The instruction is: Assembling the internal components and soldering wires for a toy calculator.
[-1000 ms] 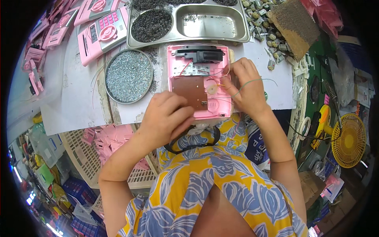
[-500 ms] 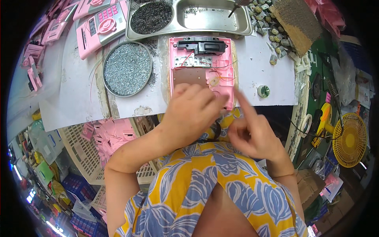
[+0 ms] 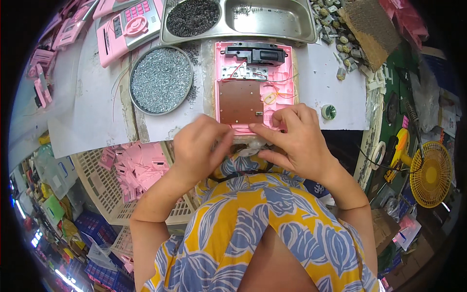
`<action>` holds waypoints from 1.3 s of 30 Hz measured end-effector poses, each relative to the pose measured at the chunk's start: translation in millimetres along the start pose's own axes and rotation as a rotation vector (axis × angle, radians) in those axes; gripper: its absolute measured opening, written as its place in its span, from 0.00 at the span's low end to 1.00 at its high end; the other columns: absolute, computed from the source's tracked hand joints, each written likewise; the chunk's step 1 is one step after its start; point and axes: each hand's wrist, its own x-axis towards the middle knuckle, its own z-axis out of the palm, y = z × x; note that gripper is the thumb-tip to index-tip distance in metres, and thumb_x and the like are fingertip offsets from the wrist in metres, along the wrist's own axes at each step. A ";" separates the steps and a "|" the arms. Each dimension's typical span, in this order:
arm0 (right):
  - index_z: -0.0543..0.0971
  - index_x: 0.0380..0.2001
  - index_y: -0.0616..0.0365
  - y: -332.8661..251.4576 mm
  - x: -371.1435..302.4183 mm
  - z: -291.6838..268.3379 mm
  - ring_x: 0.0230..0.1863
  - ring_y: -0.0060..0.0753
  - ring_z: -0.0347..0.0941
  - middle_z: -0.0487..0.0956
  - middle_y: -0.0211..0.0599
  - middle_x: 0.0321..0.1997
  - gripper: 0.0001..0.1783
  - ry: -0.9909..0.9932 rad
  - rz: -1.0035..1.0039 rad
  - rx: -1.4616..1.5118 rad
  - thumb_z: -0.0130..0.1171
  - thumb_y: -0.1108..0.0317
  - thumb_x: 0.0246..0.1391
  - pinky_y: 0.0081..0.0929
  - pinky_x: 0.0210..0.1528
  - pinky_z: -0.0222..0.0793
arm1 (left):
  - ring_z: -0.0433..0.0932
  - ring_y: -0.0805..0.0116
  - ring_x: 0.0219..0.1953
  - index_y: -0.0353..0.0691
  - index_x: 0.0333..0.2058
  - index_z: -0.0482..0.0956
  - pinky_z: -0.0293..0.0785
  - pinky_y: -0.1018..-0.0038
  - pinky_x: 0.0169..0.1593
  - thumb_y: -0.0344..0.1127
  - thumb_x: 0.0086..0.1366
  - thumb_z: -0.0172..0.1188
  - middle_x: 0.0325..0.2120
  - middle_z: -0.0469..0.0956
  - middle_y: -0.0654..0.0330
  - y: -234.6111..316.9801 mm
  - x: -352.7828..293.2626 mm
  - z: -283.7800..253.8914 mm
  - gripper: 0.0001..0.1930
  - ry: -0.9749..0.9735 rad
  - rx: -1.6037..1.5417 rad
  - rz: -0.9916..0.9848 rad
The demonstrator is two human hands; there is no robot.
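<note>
In front of me lies a pink plastic casing (image 3: 290, 92), its inner side up. A brown circuit board (image 3: 238, 100) sits in its near left part. A black mechanism (image 3: 265, 56) lies at the casing's far end, with a silver metal bracket (image 3: 233, 72) below it and thin wires beside the board. My right hand (image 3: 301, 136) rests at the casing's near right, fingers apart, one fingertip at its near edge by the board; I see nothing held. My left hand (image 3: 197, 148), blurred by motion, hovers at the near left corner with bent fingers; whether they hold anything is unclear.
A round tray of small silver screws (image 3: 161, 80) stands left of the casing. Behind is a steel tray (image 3: 272, 24) with dark springs. Small motors (image 3: 341, 61) lie at the back right, a green-and-white roll (image 3: 328, 112) nearer. Pink parts fill a crate (image 3: 104, 194) below left.
My left hand has drawn back left and toward me, uncovering the board. My right hand has moved left onto the casing's near edge. The view has shifted slightly.
</note>
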 end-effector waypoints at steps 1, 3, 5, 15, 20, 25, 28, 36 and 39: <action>0.84 0.42 0.50 -3.0 1.3 -1.9 0.42 0.36 0.71 0.77 0.28 0.38 0.20 0.037 -0.008 -0.018 0.71 0.56 0.46 0.44 0.50 0.61 | 0.73 0.62 0.22 0.37 0.29 0.78 0.65 0.70 0.24 0.23 0.56 0.68 0.24 0.74 0.58 2.0 -1.0 -6.9 0.06 0.011 -0.023 -0.156; 0.84 0.42 0.50 -8.7 5.8 3.0 0.43 0.35 0.70 0.77 0.27 0.38 0.18 0.105 -0.043 -0.028 0.71 0.59 0.46 0.44 0.52 0.60 | 0.71 0.61 0.21 0.37 0.26 0.75 0.64 0.69 0.24 0.22 0.57 0.66 0.21 0.71 0.57 -0.7 -6.2 -12.4 0.07 0.027 -0.031 -0.261; 0.84 0.42 0.51 -22.2 15.3 22.3 0.43 0.35 0.70 0.77 0.26 0.37 0.17 0.167 -0.093 -0.012 0.70 0.62 0.46 0.43 0.52 0.59 | 0.69 0.61 0.20 0.36 0.25 0.73 0.64 0.68 0.24 0.21 0.57 0.65 0.20 0.68 0.57 -12.4 -19.0 -8.2 0.08 0.033 0.000 -0.158; 0.79 0.29 0.50 -28.2 31.4 64.3 0.41 0.38 0.68 0.72 0.28 0.33 0.11 0.182 -0.046 -0.038 0.70 0.63 0.42 0.43 0.49 0.59 | 0.78 0.51 0.31 0.39 0.37 0.80 0.74 0.61 0.33 0.27 0.57 0.65 0.29 0.77 0.54 4.9 -25.7 -38.6 0.08 -0.587 -0.008 -0.053; 0.79 0.28 0.53 -25.8 45.0 23.7 0.40 0.41 0.71 0.75 0.33 0.32 0.11 0.004 -0.152 0.027 0.71 0.64 0.42 0.43 0.47 0.62 | 0.78 0.49 0.35 0.39 0.40 0.79 0.75 0.61 0.36 0.34 0.58 0.67 0.34 0.76 0.51 -28.0 2.5 -23.7 0.12 -0.285 -0.091 0.123; 0.83 0.37 0.58 -12.5 139.5 -40.4 0.31 0.39 0.75 0.80 0.37 0.31 0.11 0.157 -0.129 0.332 0.68 0.66 0.50 0.35 0.36 0.71 | 0.78 0.54 0.31 0.41 0.38 0.82 0.76 0.63 0.34 0.33 0.58 0.70 0.32 0.75 0.57 -43.4 12.0 -28.6 0.10 -0.324 -0.163 0.287; 0.77 0.50 0.63 -0.6 210.7 -30.0 0.33 0.27 0.74 0.79 0.35 0.36 0.23 0.257 -0.030 0.709 0.68 0.64 0.52 0.25 0.38 0.72 | 0.78 0.54 0.31 0.41 0.39 0.81 0.76 0.63 0.34 0.34 0.59 0.69 0.31 0.74 0.56 -44.0 16.3 -34.5 0.10 -0.417 -0.147 0.279; 0.75 0.55 0.65 27.3 198.4 -69.0 0.45 0.41 0.79 0.81 0.48 0.45 0.30 -0.197 -0.160 0.389 0.69 0.60 0.53 0.38 0.50 0.74 | 0.78 0.54 0.32 0.41 0.40 0.81 0.75 0.62 0.34 0.34 0.59 0.69 0.31 0.74 0.56 -47.4 24.7 -26.4 0.11 -0.416 -0.204 0.294; 0.80 0.47 0.68 103.1 142.4 -138.0 0.32 0.36 0.83 0.84 0.43 0.37 0.22 -0.606 -0.419 0.927 0.71 0.65 0.53 0.24 0.37 0.77 | 0.77 0.54 0.31 0.41 0.40 0.81 0.74 0.63 0.33 0.34 0.58 0.69 0.30 0.74 0.56 -43.3 20.6 -34.1 0.11 -0.413 -0.189 0.257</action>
